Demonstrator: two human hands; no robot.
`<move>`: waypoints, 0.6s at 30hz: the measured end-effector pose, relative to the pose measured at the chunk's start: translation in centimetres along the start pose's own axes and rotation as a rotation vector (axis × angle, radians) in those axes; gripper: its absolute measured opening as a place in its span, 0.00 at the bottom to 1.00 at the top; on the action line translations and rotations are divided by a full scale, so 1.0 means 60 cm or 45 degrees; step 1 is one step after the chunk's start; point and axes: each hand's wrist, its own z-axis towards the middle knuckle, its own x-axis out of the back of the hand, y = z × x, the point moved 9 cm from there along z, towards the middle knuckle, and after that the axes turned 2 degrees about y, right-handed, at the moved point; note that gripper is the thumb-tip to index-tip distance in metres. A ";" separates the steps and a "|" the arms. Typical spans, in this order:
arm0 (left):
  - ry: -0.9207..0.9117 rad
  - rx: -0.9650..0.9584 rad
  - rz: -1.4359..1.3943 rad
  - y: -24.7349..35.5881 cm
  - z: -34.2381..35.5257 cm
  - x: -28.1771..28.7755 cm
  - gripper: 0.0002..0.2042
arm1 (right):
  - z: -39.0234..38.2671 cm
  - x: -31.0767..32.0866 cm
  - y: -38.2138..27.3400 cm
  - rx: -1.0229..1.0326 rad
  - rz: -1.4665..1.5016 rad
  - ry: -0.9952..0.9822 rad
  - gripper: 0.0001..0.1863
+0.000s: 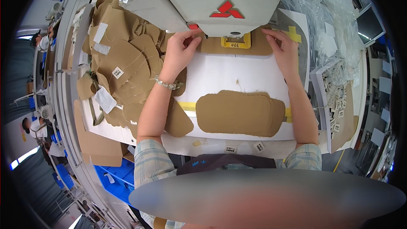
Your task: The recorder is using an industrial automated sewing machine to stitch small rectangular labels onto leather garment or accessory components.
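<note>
A flat brown fabric piece (207,49) lies under the head of a grey sewing machine (222,0). A yellow clamp frame (235,46) rests on its middle. At the piece's left end my left hand (181,51) is closed, thumb and fingers pinched at the edge. My right hand (283,51) is closed likewise at the right end, with the fingertips partly hiding the edge. Nearer to me, a small stack of brown fabric pieces (237,114) with rounded corners lies on the white work surface (237,70), between my forearms.
To the left is a large heap of brown fabric parts (127,59) with white labels. A white box (324,97) of small labels stands at the right, below clear plastic bags (326,17). Blue bins (114,178) sit below the table's left edge. Other people (36,127) are far left.
</note>
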 end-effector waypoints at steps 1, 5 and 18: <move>0.000 0.002 -0.001 0.004 -0.003 0.003 0.05 | -0.001 0.000 0.006 -0.053 0.114 -0.017 0.09; -0.149 -0.007 -0.028 0.027 -0.040 0.013 0.09 | -0.031 0.011 -0.005 0.056 0.117 -0.113 0.08; -0.153 -0.108 0.008 0.130 -0.192 0.039 0.13 | -0.184 0.089 -0.096 0.239 -0.065 -0.156 0.07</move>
